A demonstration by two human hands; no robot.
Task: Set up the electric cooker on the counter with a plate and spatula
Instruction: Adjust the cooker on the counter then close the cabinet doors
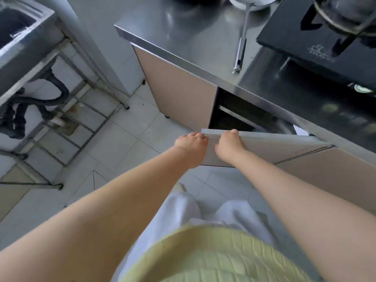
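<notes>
Head view: both hands gripped top edge of open cabinet door (264, 147) under steel counter (183, 37); left hand (191, 142) curled on its corner, right hand (228, 144) clamped beside it, thumb over the edge. Cabinet interior dark, contents unclear. Cooker, plate, spatula not identifiable. Gas stove (325, 37) and ladle (243, 37) sat on counter

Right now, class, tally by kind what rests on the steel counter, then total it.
Gas stove: 1
Long-handled pan: 1
Total: 2
Counter top only; its back edge is cut off.
</notes>
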